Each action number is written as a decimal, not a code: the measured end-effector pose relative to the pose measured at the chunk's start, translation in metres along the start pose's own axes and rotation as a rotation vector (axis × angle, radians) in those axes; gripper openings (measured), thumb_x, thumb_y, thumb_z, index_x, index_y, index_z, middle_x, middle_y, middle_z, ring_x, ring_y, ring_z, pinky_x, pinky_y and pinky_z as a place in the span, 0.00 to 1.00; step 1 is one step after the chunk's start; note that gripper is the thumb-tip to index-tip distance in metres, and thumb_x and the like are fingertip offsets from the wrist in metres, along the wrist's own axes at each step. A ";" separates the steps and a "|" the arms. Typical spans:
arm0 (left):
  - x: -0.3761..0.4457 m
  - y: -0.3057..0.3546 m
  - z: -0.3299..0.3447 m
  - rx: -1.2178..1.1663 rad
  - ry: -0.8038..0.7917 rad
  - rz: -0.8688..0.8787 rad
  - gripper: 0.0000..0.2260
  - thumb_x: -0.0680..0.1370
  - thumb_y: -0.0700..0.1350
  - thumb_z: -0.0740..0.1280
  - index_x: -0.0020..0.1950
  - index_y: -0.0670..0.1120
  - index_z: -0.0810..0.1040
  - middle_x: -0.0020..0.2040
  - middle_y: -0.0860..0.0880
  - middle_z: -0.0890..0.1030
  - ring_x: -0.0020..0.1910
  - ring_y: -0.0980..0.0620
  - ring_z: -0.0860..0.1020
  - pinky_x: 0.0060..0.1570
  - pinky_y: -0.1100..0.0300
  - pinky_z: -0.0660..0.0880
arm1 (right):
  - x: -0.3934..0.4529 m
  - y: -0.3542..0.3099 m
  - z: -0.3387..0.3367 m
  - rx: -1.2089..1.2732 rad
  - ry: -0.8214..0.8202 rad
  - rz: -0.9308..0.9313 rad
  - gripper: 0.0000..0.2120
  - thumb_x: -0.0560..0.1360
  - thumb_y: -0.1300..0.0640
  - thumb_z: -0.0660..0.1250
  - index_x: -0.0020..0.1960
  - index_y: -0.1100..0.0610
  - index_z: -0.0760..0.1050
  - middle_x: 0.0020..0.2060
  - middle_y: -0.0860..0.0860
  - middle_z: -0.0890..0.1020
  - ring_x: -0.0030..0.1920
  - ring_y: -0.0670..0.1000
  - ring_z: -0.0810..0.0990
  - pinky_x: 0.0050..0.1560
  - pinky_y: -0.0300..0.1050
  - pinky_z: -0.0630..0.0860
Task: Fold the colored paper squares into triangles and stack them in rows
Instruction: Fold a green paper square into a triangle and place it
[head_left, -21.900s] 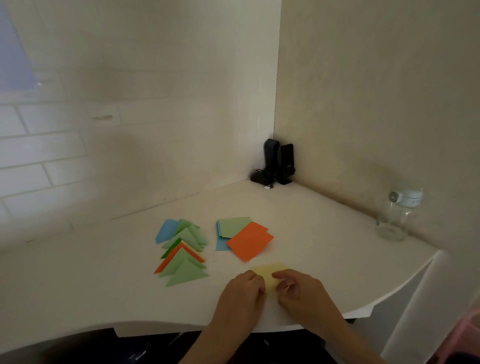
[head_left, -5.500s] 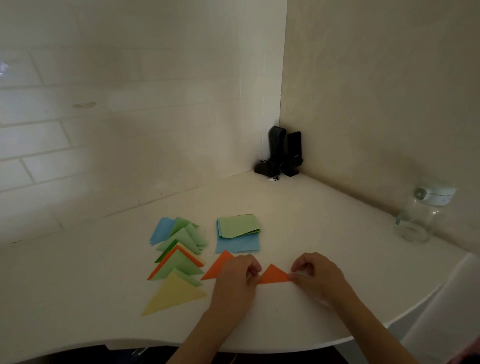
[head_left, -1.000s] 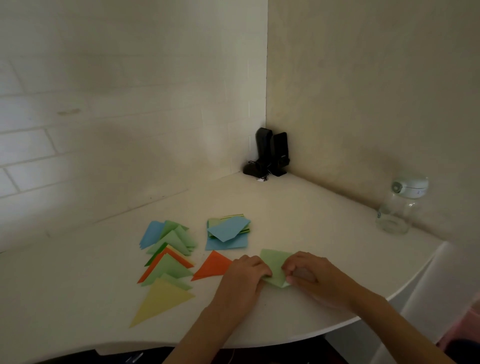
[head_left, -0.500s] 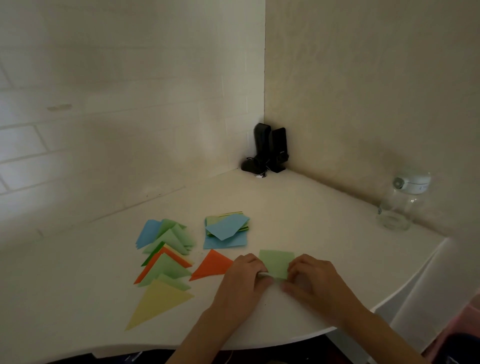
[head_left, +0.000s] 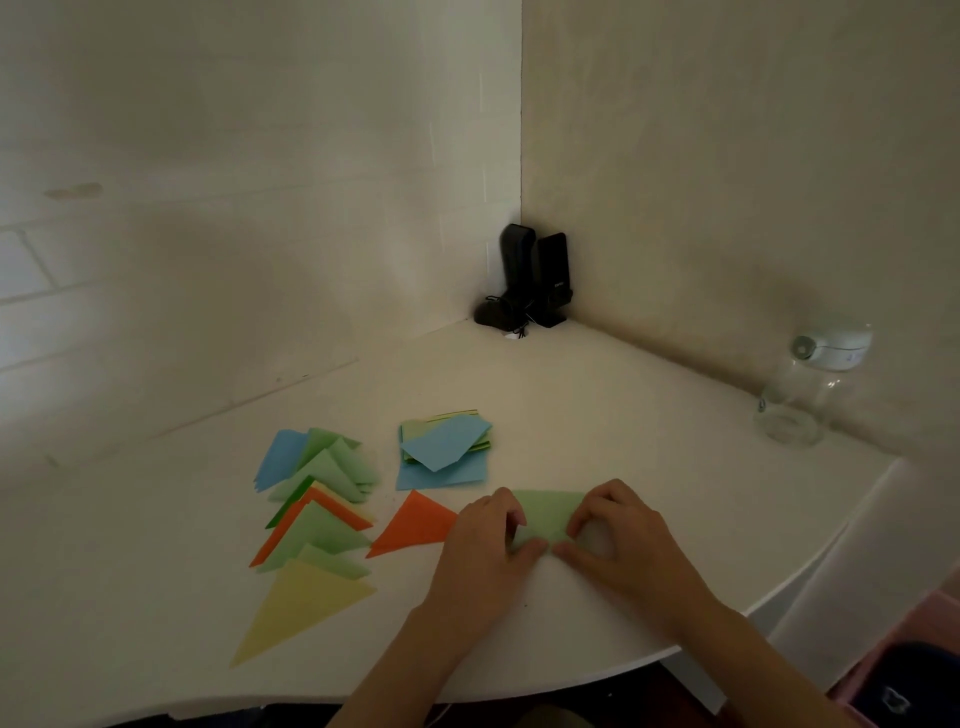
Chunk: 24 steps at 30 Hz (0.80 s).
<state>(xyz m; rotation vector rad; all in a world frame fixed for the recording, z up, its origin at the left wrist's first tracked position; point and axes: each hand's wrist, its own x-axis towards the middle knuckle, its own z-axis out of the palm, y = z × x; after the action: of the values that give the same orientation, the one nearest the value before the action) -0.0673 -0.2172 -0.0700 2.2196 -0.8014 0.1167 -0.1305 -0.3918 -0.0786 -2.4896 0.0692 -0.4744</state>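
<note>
A light green paper square (head_left: 545, 517) lies on the white desk (head_left: 597, 415) between my two hands. My left hand (head_left: 485, 551) pinches its left near edge, and my right hand (head_left: 618, 540) presses curled fingertips on its right near corner. To the left lies a folded orange triangle (head_left: 413, 525). Further left runs a row of overlapping folded triangles (head_left: 317, 504) in blue, green and orange, with a yellow triangle (head_left: 296, 603) at its near end. Behind the orange triangle sits the pile of unfolded squares (head_left: 444, 452), a blue sheet askew on top.
Two black upright devices (head_left: 530, 283) stand in the far corner where the walls meet. A clear glass jar with a white lid (head_left: 805, 387) stands at the right by the wall. The desk's curved front edge (head_left: 571, 680) runs just below my forearms.
The green sheet has been pressed flatter on the desk, and both hands have shifted onto its near edge. The folded triangles and the pile have not moved.
</note>
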 end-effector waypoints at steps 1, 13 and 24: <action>0.000 0.000 -0.001 -0.026 -0.010 -0.013 0.12 0.70 0.47 0.72 0.41 0.49 0.68 0.34 0.55 0.70 0.34 0.57 0.68 0.37 0.63 0.68 | 0.001 0.000 0.000 0.022 -0.011 0.018 0.11 0.64 0.43 0.74 0.41 0.42 0.73 0.45 0.40 0.70 0.47 0.40 0.73 0.53 0.48 0.72; 0.000 -0.007 -0.008 -0.163 -0.080 -0.073 0.10 0.70 0.36 0.70 0.44 0.48 0.74 0.39 0.54 0.75 0.37 0.57 0.71 0.38 0.70 0.69 | 0.009 0.004 -0.016 0.210 -0.167 0.048 0.21 0.65 0.59 0.76 0.48 0.39 0.73 0.47 0.46 0.71 0.51 0.33 0.70 0.50 0.23 0.64; -0.004 0.001 -0.017 0.084 -0.114 0.134 0.18 0.70 0.30 0.58 0.41 0.49 0.82 0.43 0.50 0.74 0.43 0.52 0.73 0.42 0.60 0.69 | 0.022 -0.013 -0.023 0.094 -0.116 0.187 0.09 0.71 0.51 0.71 0.51 0.46 0.77 0.44 0.46 0.78 0.40 0.39 0.75 0.39 0.22 0.67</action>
<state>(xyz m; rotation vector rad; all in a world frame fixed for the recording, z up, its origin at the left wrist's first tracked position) -0.0685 -0.2043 -0.0587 2.2668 -1.0248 0.0910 -0.1183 -0.3967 -0.0468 -2.3843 0.2262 -0.2482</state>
